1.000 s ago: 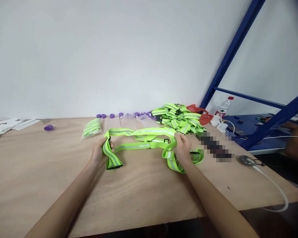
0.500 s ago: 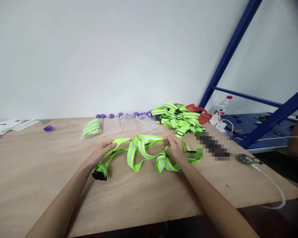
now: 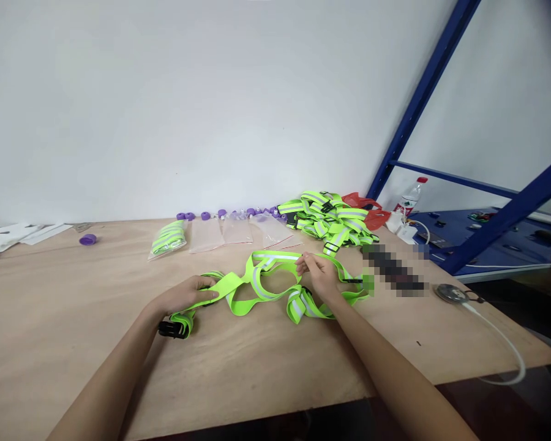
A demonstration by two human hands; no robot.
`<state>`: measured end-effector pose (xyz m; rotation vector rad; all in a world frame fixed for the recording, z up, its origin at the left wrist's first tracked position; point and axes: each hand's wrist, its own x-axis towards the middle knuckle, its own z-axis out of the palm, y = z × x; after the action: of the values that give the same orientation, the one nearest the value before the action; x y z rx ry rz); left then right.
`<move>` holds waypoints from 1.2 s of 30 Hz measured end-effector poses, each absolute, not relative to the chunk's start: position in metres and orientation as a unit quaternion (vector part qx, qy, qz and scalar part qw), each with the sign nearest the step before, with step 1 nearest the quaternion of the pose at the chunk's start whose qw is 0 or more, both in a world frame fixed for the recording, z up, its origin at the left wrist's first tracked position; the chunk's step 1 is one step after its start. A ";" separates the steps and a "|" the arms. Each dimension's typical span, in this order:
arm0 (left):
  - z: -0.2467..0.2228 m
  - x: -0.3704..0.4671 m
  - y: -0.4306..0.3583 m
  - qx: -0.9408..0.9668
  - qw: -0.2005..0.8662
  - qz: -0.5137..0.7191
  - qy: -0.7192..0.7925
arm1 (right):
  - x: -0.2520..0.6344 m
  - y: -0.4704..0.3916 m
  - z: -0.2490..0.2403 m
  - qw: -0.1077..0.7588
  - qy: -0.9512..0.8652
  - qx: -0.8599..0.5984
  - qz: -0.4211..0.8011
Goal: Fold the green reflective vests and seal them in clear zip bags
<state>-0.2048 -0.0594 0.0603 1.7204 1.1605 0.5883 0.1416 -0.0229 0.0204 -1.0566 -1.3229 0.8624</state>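
Observation:
A yellow-green reflective strap (image 3: 241, 305) with silver stripes lies in loose loops on the wooden table (image 3: 239, 380). My left hand (image 3: 186, 295) is closed on the strap's left part, and a black buckle (image 3: 172, 329) rests beside its wrist. Over the strap's right part is my right hand (image 3: 319, 275), its fingers curled together on the upper band. Behind my hands, a filled clear bag (image 3: 168, 237) holds a folded strap, with flat clear bags (image 3: 206, 236) to its right. A pile of similar straps (image 3: 330, 220) lies at the back right.
Purple caps (image 3: 205, 215) line the wall, and another purple cap (image 3: 88, 239) lies at the left near white sheets (image 3: 13, 236). A bottle (image 3: 411, 197), red bags (image 3: 376, 217) and a round device (image 3: 450, 294) with a cable are at the right, beside a blue frame (image 3: 422, 104).
My left hand has lowered and turned flatter, pulling the strap's left part down and straighter. The black buckle has shifted slightly left. My right hand has barely moved.

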 end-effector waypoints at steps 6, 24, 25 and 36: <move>0.052 -0.208 -0.059 0.606 0.492 0.362 0.509 | 0.141 -0.022 0.016 0.583 -0.564 -0.450 0.372; 0.058 -0.205 -0.061 0.658 0.515 0.149 0.529 | 0.146 -0.010 -0.009 0.617 -0.528 -0.489 0.318; 0.060 -0.204 -0.061 0.670 0.508 0.151 0.519 | 0.146 -0.009 -0.010 0.618 -0.525 -0.493 0.316; 0.083 -0.230 -0.063 0.761 0.357 0.117 0.529 | 0.148 -0.008 -0.010 0.620 -0.520 -0.500 0.309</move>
<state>-0.2302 -0.0631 0.0828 1.9645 1.3666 0.3012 0.1478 -0.0081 -0.0103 -1.1492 -1.1964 0.7117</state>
